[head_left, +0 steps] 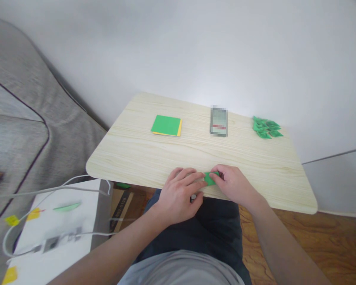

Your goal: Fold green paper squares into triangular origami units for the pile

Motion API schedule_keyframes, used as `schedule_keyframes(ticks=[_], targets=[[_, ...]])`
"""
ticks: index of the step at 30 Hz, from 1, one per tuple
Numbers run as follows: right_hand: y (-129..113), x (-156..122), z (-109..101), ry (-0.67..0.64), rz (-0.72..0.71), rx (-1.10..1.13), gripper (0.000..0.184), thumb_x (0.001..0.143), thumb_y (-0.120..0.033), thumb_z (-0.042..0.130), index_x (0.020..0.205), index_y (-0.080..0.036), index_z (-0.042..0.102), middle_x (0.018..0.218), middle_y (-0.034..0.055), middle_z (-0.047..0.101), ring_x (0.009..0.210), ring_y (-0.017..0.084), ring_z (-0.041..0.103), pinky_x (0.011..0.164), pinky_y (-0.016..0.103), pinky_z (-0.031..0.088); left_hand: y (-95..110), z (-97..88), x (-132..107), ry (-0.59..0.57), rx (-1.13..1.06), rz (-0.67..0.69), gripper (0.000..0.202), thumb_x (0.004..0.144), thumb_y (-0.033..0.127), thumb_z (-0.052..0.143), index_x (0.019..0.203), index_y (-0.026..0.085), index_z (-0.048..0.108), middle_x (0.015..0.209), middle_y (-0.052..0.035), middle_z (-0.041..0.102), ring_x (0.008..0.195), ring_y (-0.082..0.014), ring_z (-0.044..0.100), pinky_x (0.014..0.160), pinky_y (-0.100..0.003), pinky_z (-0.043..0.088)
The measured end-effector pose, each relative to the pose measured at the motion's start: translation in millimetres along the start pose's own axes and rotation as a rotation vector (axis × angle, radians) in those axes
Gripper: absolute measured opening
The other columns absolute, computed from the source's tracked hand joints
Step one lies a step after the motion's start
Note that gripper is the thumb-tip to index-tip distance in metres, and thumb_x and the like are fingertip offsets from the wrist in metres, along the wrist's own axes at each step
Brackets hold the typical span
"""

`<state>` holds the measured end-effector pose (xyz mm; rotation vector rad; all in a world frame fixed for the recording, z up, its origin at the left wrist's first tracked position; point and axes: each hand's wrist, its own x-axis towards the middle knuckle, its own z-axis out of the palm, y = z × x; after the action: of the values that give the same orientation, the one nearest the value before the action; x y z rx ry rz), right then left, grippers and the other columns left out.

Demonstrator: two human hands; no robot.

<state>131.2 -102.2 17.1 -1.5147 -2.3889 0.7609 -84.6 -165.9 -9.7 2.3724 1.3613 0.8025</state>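
green paper is sitting at the lower middle of the frame: a small folded green piece (210,178) is lying on the near edge of the pale wooden table (142,158), pinned between both hands. the left hand (180,192) is resting flat just left of it, fingers (190,176) lying together and stretching toward the piece, the tips touching its left side. the right hand (233,184) is pressing on its right side, thumb and forefinger pinching closed on the paper, the other fingers curling under.

further up the table, toward the upper middle of the frame, a stack of square sheets (166,125) is lying with a green sheet on top and yellow showing at its edge. right of it a blurred phone-like object (218,121) is lying flat. at the far right corner a heap of folded green shapes (267,127) is sitting, well apart from the hands.

at the left of the frame grey upholstery (20,114) is filling the edge, and a white box (62,221) with white cables (47,190) is sitting at the lower left.
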Motion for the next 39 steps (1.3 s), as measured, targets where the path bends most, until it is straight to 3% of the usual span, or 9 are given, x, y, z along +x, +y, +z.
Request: schedule_keyframes(ticks=[11, 24, 27, 32, 39], targets=[[-3, -1, 2, 0.011, 0.024, -0.018, 0.018, 0.1, -0.028, 0.056, 0.087, -0.022, 0.067, 0.081, 0.0022, 0.072, 0.075, 0.018, 0.063, 0.067, 0.029, 0.04, -1, 2.5, -2, -0.019, 0.014, 0.013, 0.035, 0.096, 0.028, 0.057, 0.129, 0.035, 0.068, 0.142, 0.0035, 0.067, 0.136, -0.0266, 0.056, 0.121, -0.054, 0.031], [-1, -5, 11, 0.089, 0.028, -0.017, 0.009, 0.098, -0.026, 0.058, 0.092, -0.023, 0.063, 0.083, 0.0018, 0.071, 0.073, 0.018, 0.062, 0.067, 0.03, 0.041, -2, 4.1, -3, -0.014, 0.041, 0.033, 0.038, 0.096, 0.028, 0.058, 0.132, 0.036, 0.067, 0.143, 0.0033, 0.066, 0.137, -0.0267, 0.056, 0.121, -0.053, 0.031], [0, -9, 17, 0.154, 0.05, -0.024, 0.007, 0.097, -0.029, 0.059, 0.1, -0.023, 0.062, 0.079, 0.0007, 0.069, 0.067, 0.018, 0.06, 0.063, 0.03, 0.04, -3, 4.7, -3, -0.01, 0.048, 0.042, 0.037, 0.096, 0.028, 0.058, 0.131, 0.036, 0.068, 0.142, 0.003, 0.066, 0.135, -0.027, 0.057, 0.12, -0.053, 0.031], [5, -19, 30, 0.321, 0.086, -0.028, 0.03, 0.097, -0.033, 0.061, 0.125, -0.023, 0.058, 0.076, -0.0009, 0.066, 0.066, 0.019, 0.06, 0.066, 0.032, 0.042, -3, 6.6, -2, -0.012, 0.062, 0.032, 0.033, 0.099, 0.029, 0.056, 0.128, 0.036, 0.069, 0.142, 0.004, 0.067, 0.136, -0.0263, 0.056, 0.12, -0.053, 0.031], [-2, -36, 44, 0.512, 0.068, -0.094, 0.018, 0.099, -0.032, 0.059, 0.114, -0.023, 0.062, 0.09, 0.0062, 0.067, 0.091, 0.026, 0.061, 0.086, 0.041, 0.044, -3, 6.0, -1, -0.023, 0.065, 0.031, 0.033, 0.099, 0.029, 0.056, 0.128, 0.038, 0.069, 0.142, 0.0064, 0.067, 0.135, -0.0255, 0.057, 0.118, -0.054, 0.032]])
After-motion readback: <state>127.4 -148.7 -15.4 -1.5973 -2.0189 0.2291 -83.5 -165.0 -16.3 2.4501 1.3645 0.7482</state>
